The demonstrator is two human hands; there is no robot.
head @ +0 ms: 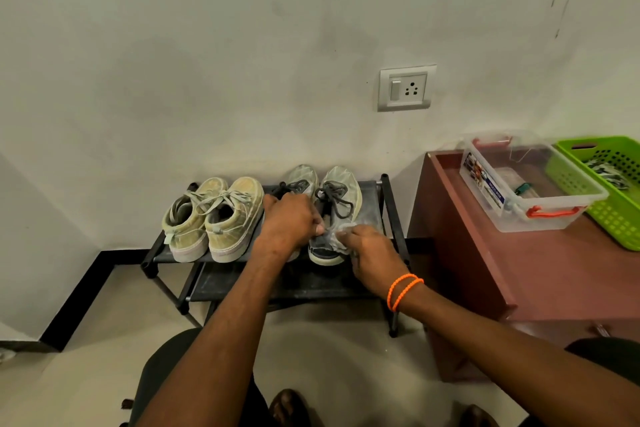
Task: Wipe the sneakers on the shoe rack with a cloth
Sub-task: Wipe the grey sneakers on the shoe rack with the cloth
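Looking down from the head camera, a black two-tier shoe rack [389,211] stands against the wall, with two pairs on its top shelf: beige sneakers [211,215] to the left and grey sneakers [337,194] with dark laces to the right. Both pairs lie with their long axis running from the person toward the wall, heels nearest, toes at the wall.

The right hand [372,250] pinches a pale cloth [341,236] between curled fingers and thumb, pressing it against the outer side of the right grey sneaker near its heel collar. The left hand [289,218] rests over the left grey sneaker of that pair, its fingers curled toward the gap between the two shoes; whether they grip the shoe's collar or only steady it I cannot tell, since the back of the hand hides them.

The relation that matters most: the shoe being wiped stretches away from the cloth toward the wall, so most of its upper and the toe lie ahead of the fingers, beyond the laces. The right hand is the nearer one to that unwiped length. My judgement is that the wiping stroke should travel forward along the shoe's length. The beige pair sits well to the left of both hands, untouched.

An orange beaded bracelet [403,291] circles the right wrist. To the right, a reddish-brown cabinet [485,270] carries a clear plastic box [530,184] and a green basket [620,204].
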